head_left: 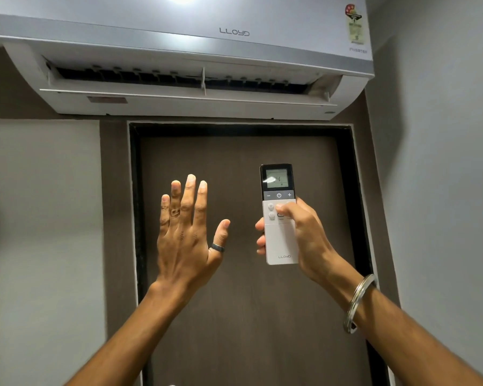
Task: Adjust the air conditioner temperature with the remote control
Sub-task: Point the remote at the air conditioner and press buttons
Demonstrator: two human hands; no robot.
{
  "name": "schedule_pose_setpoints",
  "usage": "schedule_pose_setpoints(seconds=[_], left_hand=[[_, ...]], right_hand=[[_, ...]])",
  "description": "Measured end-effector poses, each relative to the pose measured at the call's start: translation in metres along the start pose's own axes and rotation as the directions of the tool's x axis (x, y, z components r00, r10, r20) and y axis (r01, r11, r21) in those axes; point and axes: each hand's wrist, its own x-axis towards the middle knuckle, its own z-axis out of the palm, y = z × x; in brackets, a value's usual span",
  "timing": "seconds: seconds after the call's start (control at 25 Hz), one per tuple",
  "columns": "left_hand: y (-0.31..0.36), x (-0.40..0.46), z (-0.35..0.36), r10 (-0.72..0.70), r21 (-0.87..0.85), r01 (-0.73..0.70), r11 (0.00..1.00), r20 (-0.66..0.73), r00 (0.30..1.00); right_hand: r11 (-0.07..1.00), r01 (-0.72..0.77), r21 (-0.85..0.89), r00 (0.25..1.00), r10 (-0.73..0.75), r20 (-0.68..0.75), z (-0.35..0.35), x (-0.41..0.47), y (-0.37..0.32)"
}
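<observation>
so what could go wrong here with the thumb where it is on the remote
The right hand has its thumb on the grey buttons below the minus, power and plus row of the remote, so it may change a mode, not the temperature. Reaching up, it could hit power. Glare blurs the screen, so a misread is possible.

Right hand (304, 235) grips the Lloyd remote (280, 215), thumb on its buttons. Left hand (186, 235) is spread open, empty. Lloyd air conditioner (179, 51) overhead, flap open.

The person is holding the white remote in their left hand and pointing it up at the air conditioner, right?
Not quite. The head view shows the remote in the right hand, not the left. The left hand is open and empty beside it. The remote does point up toward the air conditioner.
</observation>
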Motion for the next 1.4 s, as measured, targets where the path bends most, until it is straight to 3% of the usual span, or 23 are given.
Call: schedule_pose_setpoints(seconds=[0.16, 1.4], left_hand=[[0.002, 0.002, 0.0, 0.003, -0.011, -0.003, 1.0, 0.007, 1.0], [0.005, -0.001, -0.003, 0.006, -0.023, -0.006, 1.0, -0.002, 1.0]], right_hand=[[0.998, 0.045, -0.047, 0.999, -0.047, -0.023, -0.002, -0.002, -0.001], [0.995, -0.024, -0.093, 0.995, 0.014, -0.097, 0.002, -0.014, -0.006]])
